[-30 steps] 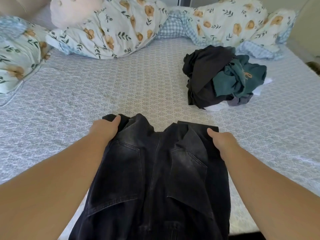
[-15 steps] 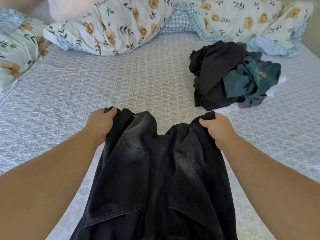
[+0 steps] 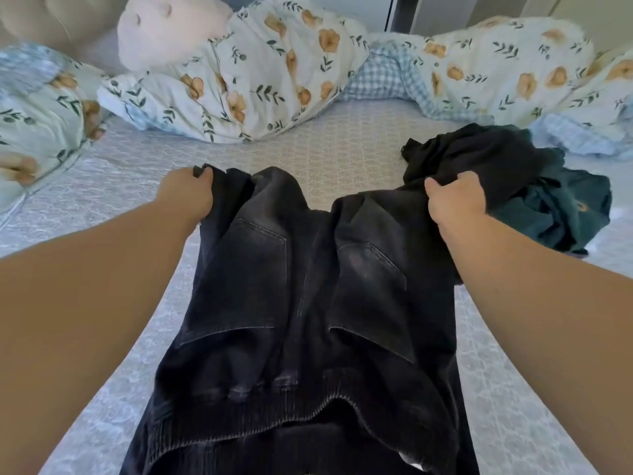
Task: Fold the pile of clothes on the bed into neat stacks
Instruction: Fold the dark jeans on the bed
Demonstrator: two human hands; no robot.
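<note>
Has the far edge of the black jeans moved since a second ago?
Yes. Both hands, left and right, have pulled the jeans farther up the bed; their right corner now overlaps the clothes pile, toward the floral bedding.

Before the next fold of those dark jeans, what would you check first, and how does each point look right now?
1. Left hand grips one far corner of the dark jeans: ok.
2. Right hand grips the other far corner: ok.
3. Jeans lying flat: not ok, the cloth sags and wrinkles between the hands.
4. Bare bed ahead to lay them on: ok.
5. Unfolded pile apart from the jeans: cannot tell, the right hand overlaps it.
6. Legs and hems aligned: cannot tell, out of view.
</note>
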